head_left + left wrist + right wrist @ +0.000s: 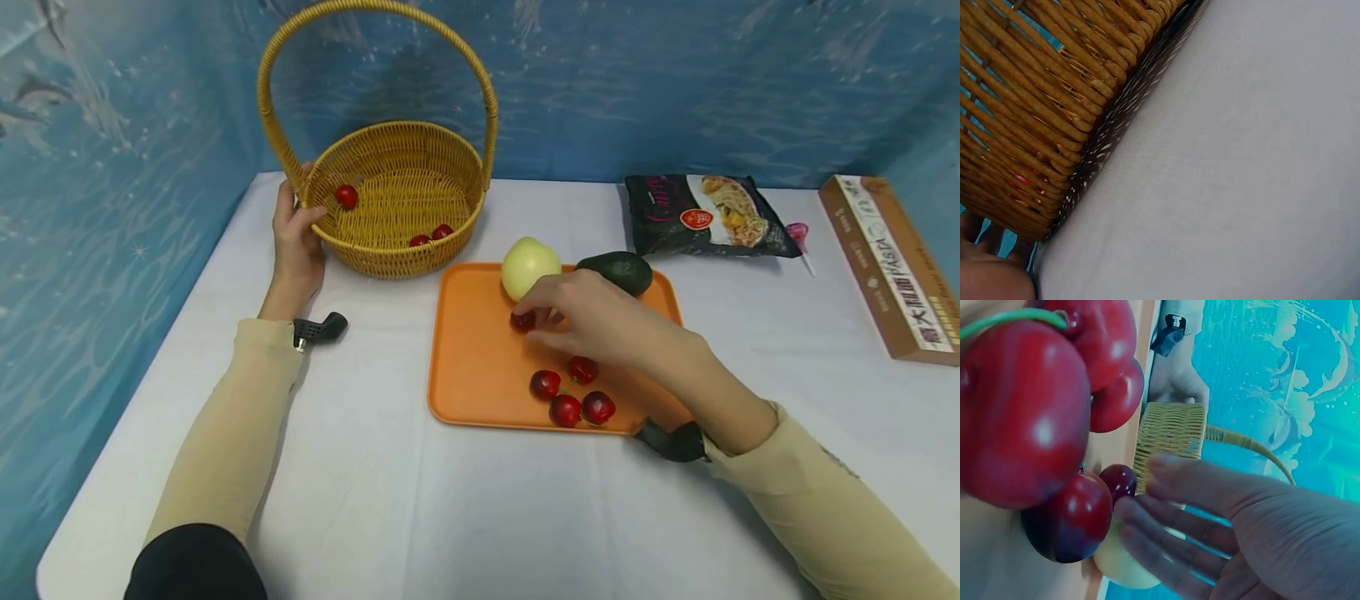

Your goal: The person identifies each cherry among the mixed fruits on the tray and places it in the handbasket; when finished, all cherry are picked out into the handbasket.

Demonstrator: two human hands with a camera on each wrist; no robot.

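My left hand (296, 242) grips the left side of a yellow wicker basket (397, 265), thumb over the rim; its woven wall (1029, 106) fills much of the left wrist view. Three red cherries lie inside, one cherry (347, 197) by the left wall. Over an orange tray (472, 350), my right hand (600, 321) reaches towards a dark red cherry (522, 321). In the right wrist view its thumb and fingers are parted, with fingertips close to that cherry (1119, 481); contact is unclear. Several other cherries, one being a cherry (566, 411), lie near the tray's front edge.
On the tray's far side are a pale green round fruit (529, 265) and a dark green avocado (618, 272). Behind stand a black food packet (705, 217) and a lollipop (798, 235). A brown box (892, 267) lies at the right; a blue curtain (570, 92) borders the table.
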